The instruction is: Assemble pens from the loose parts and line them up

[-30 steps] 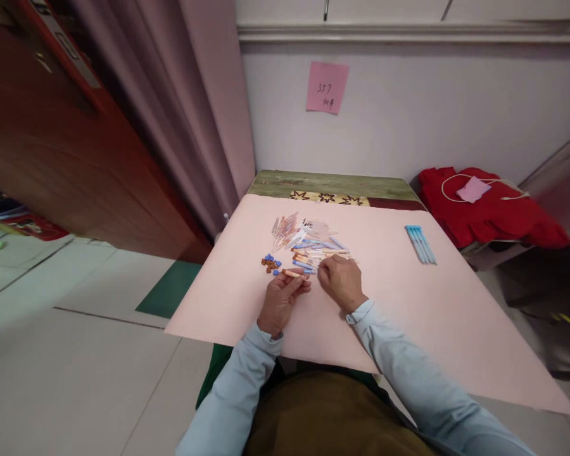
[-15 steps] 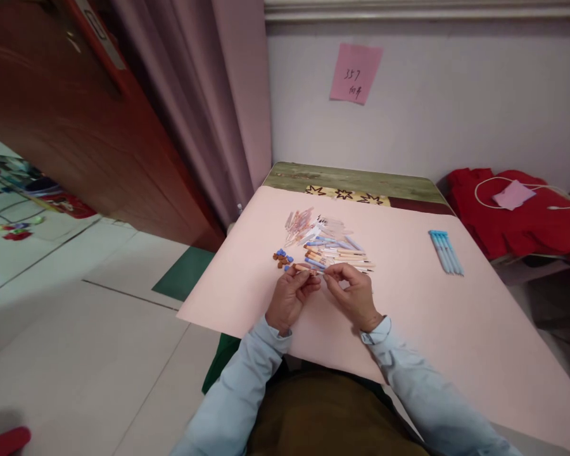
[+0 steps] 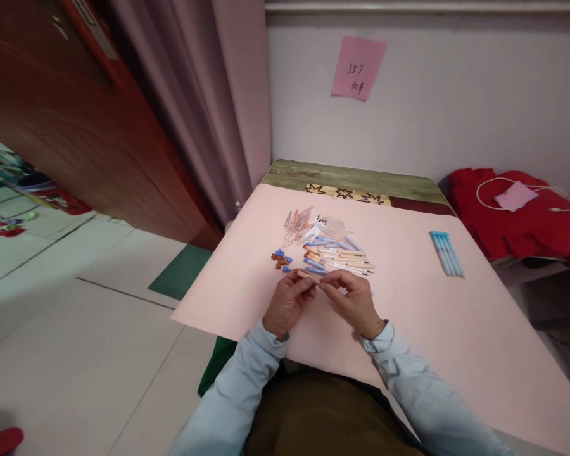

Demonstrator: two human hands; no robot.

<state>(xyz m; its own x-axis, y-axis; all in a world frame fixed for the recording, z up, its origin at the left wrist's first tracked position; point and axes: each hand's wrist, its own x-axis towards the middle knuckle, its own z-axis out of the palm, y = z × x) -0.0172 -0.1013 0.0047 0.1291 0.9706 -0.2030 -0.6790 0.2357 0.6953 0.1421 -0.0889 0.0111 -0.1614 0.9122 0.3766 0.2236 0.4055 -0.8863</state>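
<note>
My left hand (image 3: 289, 303) pinches an orange pen barrel (image 3: 306, 274) just above the pink sheet (image 3: 408, 316). My right hand (image 3: 351, 296) is closed in a pinch at the barrel's right end, fingertips meeting those of the left hand; what it holds is too small to make out. Just beyond both hands lies a heap of pen parts (image 3: 327, 244): orange and blue barrels, refills and clear tubes. A small cluster of blue and brown caps (image 3: 280, 258) sits left of the heap.
Several assembled light-blue pens (image 3: 447, 253) lie side by side at the right of the sheet. A red cloth with a white cable (image 3: 513, 212) is on a surface at far right. A curtain and wooden door stand at left; a pink note (image 3: 358, 67) hangs on the wall.
My right hand left the heap and came to the barrel held by my left hand. Both hands have drawn slightly toward me, and the view has shifted a little.
</note>
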